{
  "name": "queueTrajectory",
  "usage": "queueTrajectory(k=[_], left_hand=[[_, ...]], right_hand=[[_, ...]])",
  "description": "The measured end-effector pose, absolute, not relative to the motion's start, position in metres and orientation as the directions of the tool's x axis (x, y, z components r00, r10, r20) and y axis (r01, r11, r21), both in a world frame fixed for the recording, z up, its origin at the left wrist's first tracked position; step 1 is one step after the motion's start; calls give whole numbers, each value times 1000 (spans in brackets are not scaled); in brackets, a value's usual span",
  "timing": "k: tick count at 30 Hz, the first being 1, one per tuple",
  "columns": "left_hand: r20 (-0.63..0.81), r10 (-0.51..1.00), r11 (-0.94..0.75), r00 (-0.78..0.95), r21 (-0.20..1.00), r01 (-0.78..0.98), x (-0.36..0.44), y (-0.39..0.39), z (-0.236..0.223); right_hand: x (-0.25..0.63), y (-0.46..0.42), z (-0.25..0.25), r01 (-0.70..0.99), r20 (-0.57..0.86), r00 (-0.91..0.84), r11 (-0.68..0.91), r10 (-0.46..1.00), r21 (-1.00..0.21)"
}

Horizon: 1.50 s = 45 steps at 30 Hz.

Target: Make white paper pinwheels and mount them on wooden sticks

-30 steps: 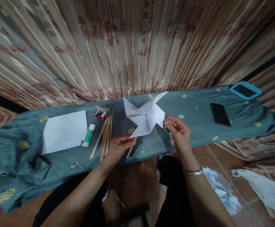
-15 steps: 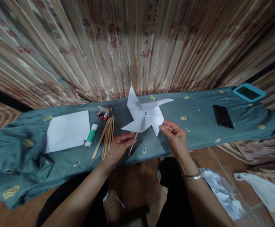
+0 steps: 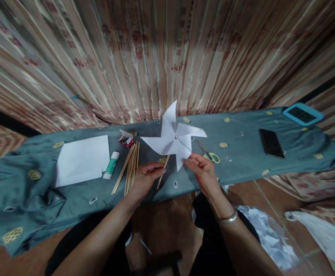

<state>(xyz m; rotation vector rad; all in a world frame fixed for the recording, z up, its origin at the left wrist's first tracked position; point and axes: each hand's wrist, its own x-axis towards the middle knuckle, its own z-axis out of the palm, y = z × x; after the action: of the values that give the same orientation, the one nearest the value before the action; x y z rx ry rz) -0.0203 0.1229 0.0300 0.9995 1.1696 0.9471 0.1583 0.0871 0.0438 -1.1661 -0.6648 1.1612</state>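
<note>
- Lower centre: a thin pale wooden stick is held in the closed grip of the bare left hand.
- Right of it: the bare right hand is set against the lower blade of a white paper pinwheel; whether paper is pinched by its nearly closed grip cannot be told.
- Centre: the pinwheel is held over a cloth-covered grey-green counter, the stick's upper end being hidden behind it.
- Left of centre: bundled pale wooden sticks and a green-and-white glue stick are seen.
- Right of centre: yellow-green-handled scissors are partly covered.
- Top: beige, red-patterned curtains are hung.
</note>
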Motion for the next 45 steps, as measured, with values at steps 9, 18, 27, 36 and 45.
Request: queueTrajectory(k=[9, 18, 27, 36, 45], left_hand=[[-280, 948, 298, 154, 949, -106, -17, 120, 29], [-250, 937, 284, 244, 952, -115, -17, 118, 30], [-274, 924, 323, 265, 932, -163, -15, 116, 29], [-294, 946, 325, 139, 880, -345, -12, 123, 41], [-320, 939, 342, 127, 826, -449, -18, 126, 43]], right_hand=[[150, 86, 43, -393, -175, 212, -80, 961, -916], [136, 84, 43, -397, -187, 124, -124, 974, -909], [133, 85, 38, -245, -117, 123, -84, 985, -966], [132, 79, 35, 65, -32, 78, -37, 996, -997], [108, 79, 27, 17, -24, 40, -24, 999, -1000]])
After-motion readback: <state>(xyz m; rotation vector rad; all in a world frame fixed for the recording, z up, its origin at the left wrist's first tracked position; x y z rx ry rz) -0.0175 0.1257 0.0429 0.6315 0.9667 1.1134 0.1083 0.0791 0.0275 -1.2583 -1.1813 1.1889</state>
